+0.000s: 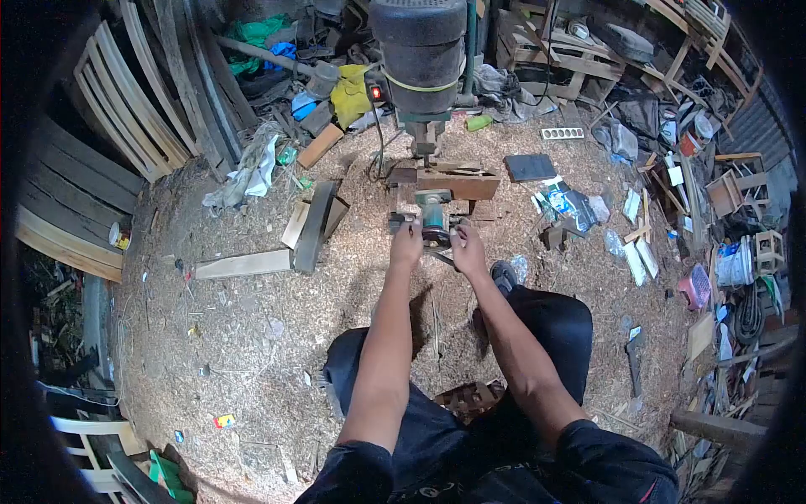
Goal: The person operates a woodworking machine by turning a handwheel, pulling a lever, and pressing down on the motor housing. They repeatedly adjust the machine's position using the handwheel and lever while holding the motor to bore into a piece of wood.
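Observation:
Both arms reach forward to a green machine vise (433,212) that has a dark round handwheel (436,238) on its near side. My left hand (408,243) is closed at the wheel's left edge. On the opposite edge, my right hand (468,249) is closed too, its fingers curled at the rim. Just beyond the vise lies a brown wooden block (462,185), below the chuck (426,141) of an upright drilling machine (418,59). The fingertips are small in view, and part of the wheel is hidden behind them.
Wood shavings cover the floor (252,353). Boards (243,264) lie to the left, and curved slats (126,92) lean at the back left. A dark flat box (529,167) and a power strip (562,133) lie right of the machine. Clutter lines the right wall.

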`<state>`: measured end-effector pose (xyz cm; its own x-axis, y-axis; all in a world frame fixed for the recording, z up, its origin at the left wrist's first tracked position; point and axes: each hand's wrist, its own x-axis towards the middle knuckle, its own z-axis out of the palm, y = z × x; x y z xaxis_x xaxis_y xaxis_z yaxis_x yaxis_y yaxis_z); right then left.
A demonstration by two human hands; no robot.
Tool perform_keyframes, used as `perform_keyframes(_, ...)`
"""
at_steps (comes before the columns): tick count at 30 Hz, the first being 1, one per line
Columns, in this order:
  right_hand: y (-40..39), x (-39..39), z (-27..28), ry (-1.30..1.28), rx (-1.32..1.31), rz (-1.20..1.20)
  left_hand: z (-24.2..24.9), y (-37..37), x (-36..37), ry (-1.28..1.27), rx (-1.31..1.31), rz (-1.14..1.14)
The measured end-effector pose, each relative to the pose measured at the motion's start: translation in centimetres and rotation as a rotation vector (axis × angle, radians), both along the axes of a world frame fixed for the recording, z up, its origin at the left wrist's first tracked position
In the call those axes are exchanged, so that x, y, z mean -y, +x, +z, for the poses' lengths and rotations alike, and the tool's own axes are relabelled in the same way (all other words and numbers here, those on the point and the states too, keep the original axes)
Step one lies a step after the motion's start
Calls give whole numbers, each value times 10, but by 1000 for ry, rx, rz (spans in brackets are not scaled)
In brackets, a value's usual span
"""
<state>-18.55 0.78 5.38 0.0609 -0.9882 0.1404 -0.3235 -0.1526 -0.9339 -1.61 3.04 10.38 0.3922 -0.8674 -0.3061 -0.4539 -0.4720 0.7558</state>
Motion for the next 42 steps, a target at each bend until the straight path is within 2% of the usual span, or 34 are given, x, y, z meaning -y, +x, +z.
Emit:
perform_keyframes(2,5,2,-15,-64,-139,28,-10,-7,-17,-30,-27,-40)
perform_keyframes(4,11,11,-31,-49,-145,200,-42,-3,-18,-7,21,-155)
perform_keyframes(5,13,8,-29,-37,-151,288,-43,-4,-20,52,40,-180)
perform_keyframes(6,19,-1,-28,-63,-158,201,-41,-8,-19,104,59,-202)
perform_keyframes(9,24,0,-37,-223,-162,174,-33,-9,-11,181,85,-245)
perform_keyframes(10,21,13,-56,-127,-94,242,-44,-5,-5,163,93,-252)
perform_keyframes(11,21,14,-38,-103,-121,192,-49,0,0,148,101,-262)
perform_keyframes(12,17,10,-11,-78,-151,144,-19,2,1,119,34,-268)
perform_keyframes(13,15,13,8,-57,-179,91,8,2,5,2,15,-179)
perform_keyframes(14,15,34,1,-31,-138,83,34,2,6,-114,-4,-91)
perform_keyframes(15,17,40,30,-64,-55,48,59,2,7,-230,-25,-3)
perform_keyframes(17,13,41,134,-141,116,-29,122,6,13,-599,146,79)
perform_keyframes(20,18,64,253,-337,256,-121,236,4,38,-1243,306,166)
perform_keyframes(22,22,95,310,-454,366,-110,306,1,57,-1361,276,117)
perform_keyframes(25,31,162,372,-535,418,-164,357,4,114,-1482,482,55)
perform_keyframes(27,36,219,394,-484,426,-143,357,7,154,-1408,558,18)
perform_keyframes(28,38,237,409,-389,354,-162,348,15,177,-1476,615,-6)
perform_keyframes(29,40,249,423,-292,283,-179,347,14,180,-1490,576,29)
perform_keyframes(30,42,257,433,-333,365,-124,347,11,180,-1501,537,62)
perform_keyframes(31,38,249,453,-241,315,-40,345,7,178,-1502,494,91)
perform_keyframes(33,47,354,429,-328,166,-101,347,8,182,-1511,504,91)
perform_keyframes(34,49,340,445,-296,123,-82,347,9,184,-1513,508,90)
perform_keyframes(35,53,335,452,-402,331,91,343,10,183,-1501,511,88)
perform_keyframes(36,59,391,443,-455,249,-4,344,10,182,-1507,507,79)
perform_keyframes(37,68,408,443,-635,253,-175,344,10,182,-1515,536,88)
perform_keyframes(38,60,418,454,-516,72,-249,344,10,183,-1525,538,93)
perform_keyframes(39,57,357,479,-287,275,-95,343,10,185,-1535,541,96)
perform_keyframes(40,58,333,496,-240,325,-90,344,10,186,-1541,537,103)
perform_keyframes(42,53,311,497,-171,385,-80,339,12,189,-1559,543,106)
